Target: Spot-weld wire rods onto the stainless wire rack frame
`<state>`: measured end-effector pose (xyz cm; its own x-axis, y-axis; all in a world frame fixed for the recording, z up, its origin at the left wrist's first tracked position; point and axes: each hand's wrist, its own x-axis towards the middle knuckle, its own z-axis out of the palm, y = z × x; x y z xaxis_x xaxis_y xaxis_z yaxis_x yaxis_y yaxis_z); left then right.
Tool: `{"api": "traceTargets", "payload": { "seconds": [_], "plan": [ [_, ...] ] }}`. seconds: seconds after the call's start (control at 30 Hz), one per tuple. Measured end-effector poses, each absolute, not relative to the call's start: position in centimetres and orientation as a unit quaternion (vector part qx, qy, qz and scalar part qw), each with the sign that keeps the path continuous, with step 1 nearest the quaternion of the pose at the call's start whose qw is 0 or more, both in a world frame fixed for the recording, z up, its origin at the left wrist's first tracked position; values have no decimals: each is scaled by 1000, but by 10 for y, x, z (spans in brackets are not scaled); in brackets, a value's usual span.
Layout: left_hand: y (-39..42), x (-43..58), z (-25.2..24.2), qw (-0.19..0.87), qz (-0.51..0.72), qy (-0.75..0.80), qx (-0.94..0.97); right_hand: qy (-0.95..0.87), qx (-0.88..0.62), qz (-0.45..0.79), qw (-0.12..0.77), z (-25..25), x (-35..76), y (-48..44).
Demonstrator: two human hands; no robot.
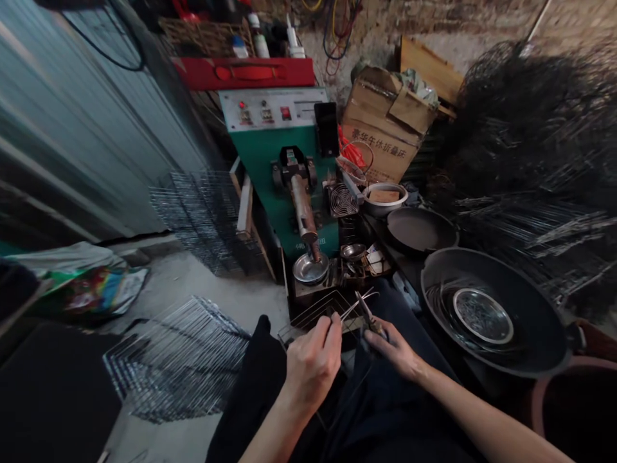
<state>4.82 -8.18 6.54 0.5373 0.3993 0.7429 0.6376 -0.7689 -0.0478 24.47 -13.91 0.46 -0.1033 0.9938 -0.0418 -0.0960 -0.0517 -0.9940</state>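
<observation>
My left hand (315,350) is closed, its thumb and fingers pinched on a thin, pale metal wire (348,310). The wire's far end curves up and to the right, past the jaws of a pair of pliers (365,312). Those pliers sit in my right hand (393,350), whose fingers are wrapped round the handles. Whether the jaws grip the wire cannot be made out. Just beyond both hands, a bent wire frame (313,310) shows above my lap. Behind it, a shallow metal dish (311,269) stands beneath the rod of a green machine (260,151).
On the floor at left lie stacked wire racks (178,360), with more racks (197,212) behind. To my right, a large dark pan (525,315) holds wire coils and a round metal dish (483,316). Beyond stand a smaller pan (423,229), a cardboard box (380,135) and a tangled wire heap (525,128).
</observation>
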Motion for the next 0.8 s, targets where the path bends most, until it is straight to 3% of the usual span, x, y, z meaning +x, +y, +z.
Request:
{"api": "traceTargets", "payload": {
  "seconds": [0.23,0.43,0.7,0.8],
  "plan": [
    [-86,49,61,210,-337,-270,-877,-477,-508,566,441,31,258,-155],
    [-78,53,62,213,-349,-271,-871,-354,-562,699,264,78,284,-146],
    [-58,47,64,229,-324,-328,-857,-346,-532,732,249,76,337,-133],
    [-48,47,63,222,-308,-337,-862,-329,-538,703,329,38,376,-115]
  ]
}}
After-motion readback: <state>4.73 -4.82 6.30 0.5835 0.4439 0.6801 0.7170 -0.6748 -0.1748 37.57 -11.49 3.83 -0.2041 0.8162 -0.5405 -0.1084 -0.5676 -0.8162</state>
